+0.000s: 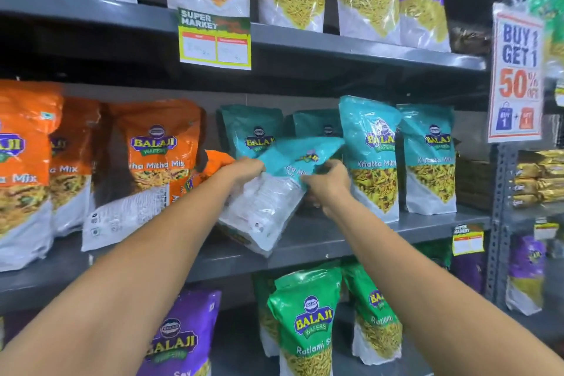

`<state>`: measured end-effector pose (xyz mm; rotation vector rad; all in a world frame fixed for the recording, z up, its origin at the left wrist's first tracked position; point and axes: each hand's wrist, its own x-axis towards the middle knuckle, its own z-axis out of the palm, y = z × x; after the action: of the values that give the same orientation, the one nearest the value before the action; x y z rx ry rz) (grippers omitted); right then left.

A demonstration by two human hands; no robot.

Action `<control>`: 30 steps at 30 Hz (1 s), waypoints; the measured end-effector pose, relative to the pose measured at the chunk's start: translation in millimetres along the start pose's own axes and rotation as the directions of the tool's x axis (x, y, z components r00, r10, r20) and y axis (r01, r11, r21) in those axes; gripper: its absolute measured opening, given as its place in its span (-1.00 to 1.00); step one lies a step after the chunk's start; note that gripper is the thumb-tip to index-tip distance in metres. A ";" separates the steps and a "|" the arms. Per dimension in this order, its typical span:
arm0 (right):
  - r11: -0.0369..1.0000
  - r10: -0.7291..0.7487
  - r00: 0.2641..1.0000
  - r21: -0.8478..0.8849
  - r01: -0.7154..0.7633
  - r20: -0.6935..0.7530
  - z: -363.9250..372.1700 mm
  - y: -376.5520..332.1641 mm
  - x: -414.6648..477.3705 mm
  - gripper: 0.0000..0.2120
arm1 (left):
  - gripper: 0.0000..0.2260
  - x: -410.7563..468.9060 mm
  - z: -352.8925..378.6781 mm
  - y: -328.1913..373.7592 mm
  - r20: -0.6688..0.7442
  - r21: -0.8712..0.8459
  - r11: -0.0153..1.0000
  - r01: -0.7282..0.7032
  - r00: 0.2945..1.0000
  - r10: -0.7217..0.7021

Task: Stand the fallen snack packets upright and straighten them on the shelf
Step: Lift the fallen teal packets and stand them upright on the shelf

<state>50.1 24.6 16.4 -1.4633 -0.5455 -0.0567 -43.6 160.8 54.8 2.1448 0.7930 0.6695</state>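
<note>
A teal snack packet leans tilted on the middle shelf, its top pointing up and right and its white bottom down and left. My left hand grips its upper left edge. My right hand holds its right side. Behind it stand two darker teal packets, and two upright teal packets are to the right. A small orange packet lies tipped just left of my left hand, partly hidden. Orange packets stand further left.
Purple and orange packets fill the upper shelf. Green and purple packets stand on the lower shelf. A price tag hangs from the upper shelf edge. A promo sign hangs on the right post, with another rack beyond.
</note>
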 end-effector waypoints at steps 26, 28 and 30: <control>0.957 -0.290 0.864 0.148 0.250 0.411 -9.6 69.1 46.0 -0.38 | -0.79 -32.0 69.5 -8.4 -0.680 0.054 0.930 -0.365 0.668 0.302; 0.957 -0.287 0.864 0.156 0.244 0.414 -10.7 68.8 47.8 -0.40 | -0.82 -32.7 71.3 -7.2 -0.686 0.042 0.937 -0.346 0.672 0.278; 0.958 -0.285 0.859 0.164 0.237 0.424 -12.1 69.9 50.1 -0.44 | -0.83 -34.1 71.9 -5.3 -0.690 0.032 0.940 -0.340 0.673 0.267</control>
<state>123.1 36.5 -29.2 -1.2892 -1.1074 0.0959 -20.4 106.5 1.1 1.9343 0.7381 1.7226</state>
